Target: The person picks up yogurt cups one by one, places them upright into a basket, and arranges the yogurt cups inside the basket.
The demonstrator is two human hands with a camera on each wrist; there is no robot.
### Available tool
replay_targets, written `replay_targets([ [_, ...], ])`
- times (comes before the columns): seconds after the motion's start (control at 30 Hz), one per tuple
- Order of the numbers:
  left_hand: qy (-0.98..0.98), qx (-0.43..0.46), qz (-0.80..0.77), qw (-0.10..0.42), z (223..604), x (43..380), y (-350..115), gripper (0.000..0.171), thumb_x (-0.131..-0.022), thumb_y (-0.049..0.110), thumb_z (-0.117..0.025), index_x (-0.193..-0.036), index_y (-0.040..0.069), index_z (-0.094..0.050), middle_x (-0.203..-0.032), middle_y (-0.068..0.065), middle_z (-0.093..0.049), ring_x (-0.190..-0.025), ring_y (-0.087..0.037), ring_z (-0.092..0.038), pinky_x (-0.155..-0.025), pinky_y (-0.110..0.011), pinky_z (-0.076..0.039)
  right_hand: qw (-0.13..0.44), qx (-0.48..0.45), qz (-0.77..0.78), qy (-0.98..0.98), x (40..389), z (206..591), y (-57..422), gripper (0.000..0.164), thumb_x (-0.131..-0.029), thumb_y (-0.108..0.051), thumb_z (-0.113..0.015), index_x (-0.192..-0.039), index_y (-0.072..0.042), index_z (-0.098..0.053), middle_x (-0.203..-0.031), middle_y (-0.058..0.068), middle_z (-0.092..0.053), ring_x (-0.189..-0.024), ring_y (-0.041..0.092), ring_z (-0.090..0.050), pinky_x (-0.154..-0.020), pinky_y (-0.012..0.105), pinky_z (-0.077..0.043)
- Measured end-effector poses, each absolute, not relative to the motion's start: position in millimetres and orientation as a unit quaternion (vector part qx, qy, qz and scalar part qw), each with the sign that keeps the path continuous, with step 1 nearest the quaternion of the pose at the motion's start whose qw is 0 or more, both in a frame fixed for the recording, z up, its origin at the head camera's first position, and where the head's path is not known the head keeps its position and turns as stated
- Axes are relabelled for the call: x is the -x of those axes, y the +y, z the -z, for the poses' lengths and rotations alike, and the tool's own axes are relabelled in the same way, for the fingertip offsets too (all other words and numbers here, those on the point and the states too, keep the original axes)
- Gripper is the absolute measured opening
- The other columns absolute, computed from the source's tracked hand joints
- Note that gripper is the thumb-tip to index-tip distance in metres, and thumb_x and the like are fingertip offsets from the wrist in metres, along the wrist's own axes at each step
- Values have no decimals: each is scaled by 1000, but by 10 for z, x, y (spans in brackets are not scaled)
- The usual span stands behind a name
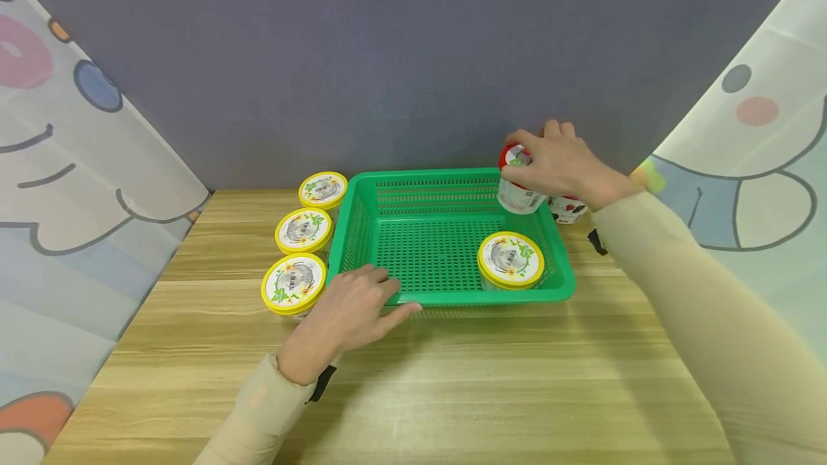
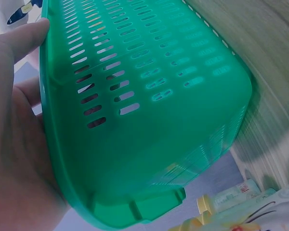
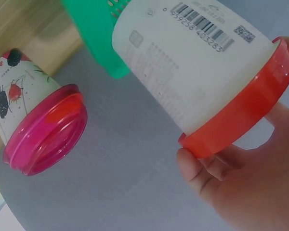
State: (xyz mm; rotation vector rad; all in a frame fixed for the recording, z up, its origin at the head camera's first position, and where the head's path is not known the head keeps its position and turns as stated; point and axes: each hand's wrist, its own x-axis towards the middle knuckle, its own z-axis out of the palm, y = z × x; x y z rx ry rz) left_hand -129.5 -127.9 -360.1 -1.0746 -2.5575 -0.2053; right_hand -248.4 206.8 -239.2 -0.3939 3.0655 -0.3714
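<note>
My right hand [image 1: 568,167] holds a white paper tub with a red lid [image 1: 520,196] over the back right corner of the green plastic basket [image 1: 452,298]. In the right wrist view the fingertips and thumb grip that tub's red lid [image 3: 245,120], and a barcode shows on its side. My left hand [image 1: 345,311] grips the basket's front left rim, with the thumb outside and the fingers over the edge. Inside the basket, at the front right, stands a tub with a yellow lid [image 1: 510,260].
Left of the basket stand three yellow-lidded tubs [image 1: 293,283] in a row. Another tub with berry pictures [image 3: 19,96] and a pinkish-red lid stands just right of the basket, partly behind my right hand. A grey wall [image 1: 413,63] rises behind the wooden table [image 1: 484,379].
</note>
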Motion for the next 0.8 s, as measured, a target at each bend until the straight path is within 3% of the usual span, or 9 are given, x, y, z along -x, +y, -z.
replay_targets([
  [0.57,-903,381,74,184,3599,1294,-1274,40,-94,51,-67,-76,16,-63,-71,5,-55,-66,-14,-54,-55,-30,-46,29,133,111,984,2575,2521,1921,57,-94,-46,-42,-145,-21,-47,-130,26,-38,-119,43,-31,-91,60,-39],
  [0.8,-906,379,70,176,3603,1293,-1273,41,-95,52,-66,-74,17,-61,-71,5,-54,-65,-14,-54,-55,-31,-46,44,135,115,983,2588,2652,1892,57,-94,-44,-47,-145,-20,-47,-129,24,-39,-119,41,-31,-85,57,-45],
])
